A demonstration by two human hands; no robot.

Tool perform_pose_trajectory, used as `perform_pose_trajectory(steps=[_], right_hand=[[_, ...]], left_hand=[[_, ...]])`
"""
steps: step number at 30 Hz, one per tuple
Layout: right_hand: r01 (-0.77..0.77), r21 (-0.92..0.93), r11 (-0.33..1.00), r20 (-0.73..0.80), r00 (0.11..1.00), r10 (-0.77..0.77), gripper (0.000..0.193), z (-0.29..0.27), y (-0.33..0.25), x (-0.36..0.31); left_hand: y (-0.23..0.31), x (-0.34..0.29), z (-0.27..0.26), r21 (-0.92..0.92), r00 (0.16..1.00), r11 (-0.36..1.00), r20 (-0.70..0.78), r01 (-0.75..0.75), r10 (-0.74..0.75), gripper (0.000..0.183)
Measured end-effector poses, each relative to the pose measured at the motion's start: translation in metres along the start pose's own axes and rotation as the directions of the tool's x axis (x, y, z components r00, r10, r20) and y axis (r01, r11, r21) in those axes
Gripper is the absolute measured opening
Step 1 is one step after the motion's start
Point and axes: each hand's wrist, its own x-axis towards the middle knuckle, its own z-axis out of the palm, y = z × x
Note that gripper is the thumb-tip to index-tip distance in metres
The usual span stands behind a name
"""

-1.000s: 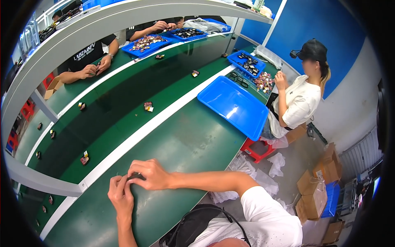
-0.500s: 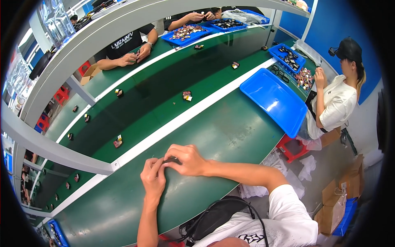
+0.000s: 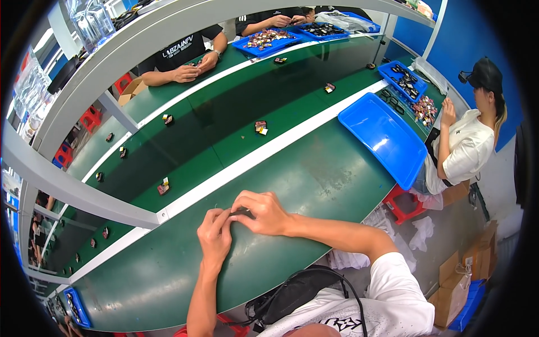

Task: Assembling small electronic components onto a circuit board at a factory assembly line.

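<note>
Over the green worktable [image 3: 286, 185], my left hand [image 3: 215, 235] and my right hand [image 3: 263, 214] meet fingertip to fingertip. Between them they pinch a small dark piece [image 3: 242, 213], mostly covered by the fingers, so its kind cannot be made out. Both hands are closed, and the right thumb and forefinger curve around the piece's near end. A large blue tray [image 3: 384, 140] with nothing in it lies on the table to the right of my hands.
Beyond a white rail [image 3: 247, 163] runs a green conveyor belt [image 3: 208, 126] carrying several small dark-and-red parts [image 3: 261, 127]. A grey frame post [image 3: 84, 188] rises at left. Co-workers sit across the belt and at right [image 3: 469, 140], near blue trays [image 3: 264, 42] of parts.
The whole view has shifted slightly, so the surroundings sit a little farther right. My hands stay together on the small dark piece, with the fingers slightly changed in pose.
</note>
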Motion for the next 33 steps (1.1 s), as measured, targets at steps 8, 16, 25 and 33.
perform_pose_trajectory(steps=[8,16,25,33], right_hand=[[0.068,-0.013,0.998,-0.056,0.996,-0.069,0.019,-0.003,0.006,-0.002],[0.011,0.024,1.0,-0.016,1.0,-0.011,0.017,-0.012,-0.001,0.0],[0.058,-0.007,0.998,-0.052,0.997,-0.058,0.019,-0.025,0.009,0.001],[0.02,-0.032,0.999,0.004,1.0,-0.02,0.016,-0.011,0.003,0.002]], left_hand=[[0.001,0.0,0.006,-0.029,0.999,0.999,-0.026,-0.04,0.039,0.017],[0.011,0.002,0.006,-0.03,1.0,1.0,-0.02,-0.003,0.002,0.015],[0.016,0.009,0.019,-0.004,1.0,1.0,-0.007,-0.026,0.026,0.02],[0.001,-0.002,0.01,-0.002,1.0,1.0,-0.014,-0.012,0.012,0.021]])
